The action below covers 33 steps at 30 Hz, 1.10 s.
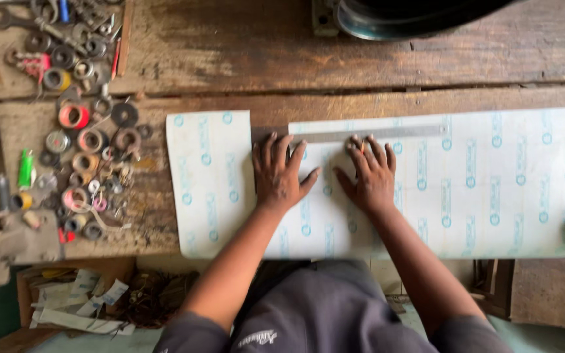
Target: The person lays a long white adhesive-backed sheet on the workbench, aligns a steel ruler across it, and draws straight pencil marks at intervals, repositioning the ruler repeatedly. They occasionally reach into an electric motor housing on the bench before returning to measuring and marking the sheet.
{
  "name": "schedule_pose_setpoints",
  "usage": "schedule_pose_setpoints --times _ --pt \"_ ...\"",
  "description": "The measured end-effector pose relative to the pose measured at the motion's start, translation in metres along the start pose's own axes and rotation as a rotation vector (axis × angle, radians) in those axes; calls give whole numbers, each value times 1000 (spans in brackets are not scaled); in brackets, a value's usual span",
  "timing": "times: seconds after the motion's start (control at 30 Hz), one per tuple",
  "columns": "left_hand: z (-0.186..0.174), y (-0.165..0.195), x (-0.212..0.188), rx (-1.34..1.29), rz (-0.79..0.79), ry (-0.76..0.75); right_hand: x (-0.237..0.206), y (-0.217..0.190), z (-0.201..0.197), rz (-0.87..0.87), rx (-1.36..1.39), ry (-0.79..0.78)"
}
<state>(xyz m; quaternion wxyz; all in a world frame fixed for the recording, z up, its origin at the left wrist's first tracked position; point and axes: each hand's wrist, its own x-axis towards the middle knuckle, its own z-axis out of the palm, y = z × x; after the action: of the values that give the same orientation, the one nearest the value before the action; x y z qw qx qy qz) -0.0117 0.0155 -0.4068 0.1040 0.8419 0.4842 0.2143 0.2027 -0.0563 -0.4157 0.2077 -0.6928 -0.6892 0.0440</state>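
Steel ruler (367,134) lies under both hands' fingertips (276,140) on sheet (492,189).

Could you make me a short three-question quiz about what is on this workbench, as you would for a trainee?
1. True or false: both hands lie flat on the white sheet, palms down.
2. Which thing do the fingertips of the left hand and the right hand touch? A) a hammer B) a metal ruler C) a paintbrush
3. On which side of the sheet, as the person sees it, does the heap of washers and rings lie?

Key
1. True.
2. B, the ruler lying across the sheet's far edge.
3. The left side, on the wooden bench.
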Motion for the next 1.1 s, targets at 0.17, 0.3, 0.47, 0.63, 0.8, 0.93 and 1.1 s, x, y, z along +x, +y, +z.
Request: schedule_pose_setpoints --times 0.17,0.3,0.47,0.63,0.8,0.93,1.1 --pt "-2 1 -16 0 0 -44 -3 -2 3 0 -29 0" --pt "-2 5 -24 13 -2 -42 -4 -2 3 -6 -45 -12" --pt "2 5 -24 53 -18 -101 -5 -1 5 -4 -56 -32" --pt "4 6 -20 63 -44 -112 -5 0 7 4 -60 -58" --pt "4 7 -14 78 -70 -111 -2 0 6 16 -50 -97" --pt "3 7 -13 82 -68 -99 -1 0 5 21 -48 -118" --pt "4 6 -13 92 -71 -122 0 0 5 14 -44 -147"
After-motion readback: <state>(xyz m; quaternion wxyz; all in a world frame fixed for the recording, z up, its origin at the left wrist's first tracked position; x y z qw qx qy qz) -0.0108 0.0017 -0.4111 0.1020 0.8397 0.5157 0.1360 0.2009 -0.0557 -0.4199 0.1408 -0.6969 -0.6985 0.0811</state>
